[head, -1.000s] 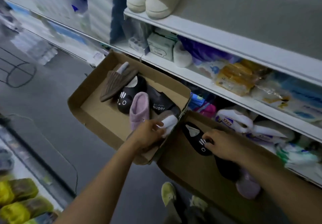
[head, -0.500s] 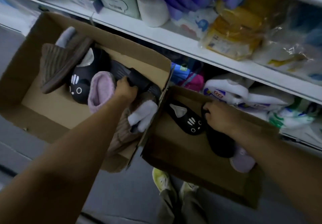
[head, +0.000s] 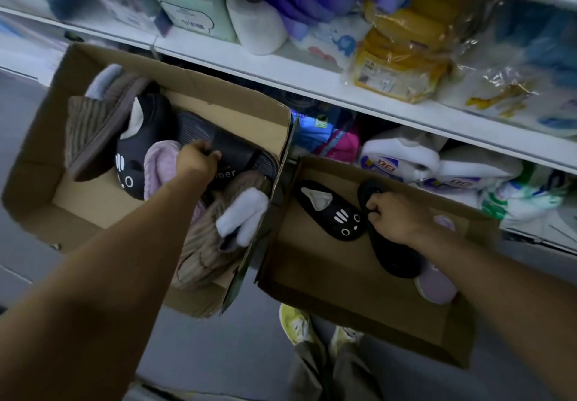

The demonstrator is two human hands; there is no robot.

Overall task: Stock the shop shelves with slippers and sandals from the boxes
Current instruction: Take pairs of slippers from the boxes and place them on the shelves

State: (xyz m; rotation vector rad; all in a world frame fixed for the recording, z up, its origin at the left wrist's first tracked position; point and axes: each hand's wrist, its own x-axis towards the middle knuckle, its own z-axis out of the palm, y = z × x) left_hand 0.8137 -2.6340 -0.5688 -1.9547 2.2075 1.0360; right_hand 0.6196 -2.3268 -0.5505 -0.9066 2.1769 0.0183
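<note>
Lettering on the dark sandal is partly hidden under the left hand, which grips it inside the left box. The right hand grips a black slipper in the right box. Both boxes sit beneath white shelves stocked with packaged goods.
</note>
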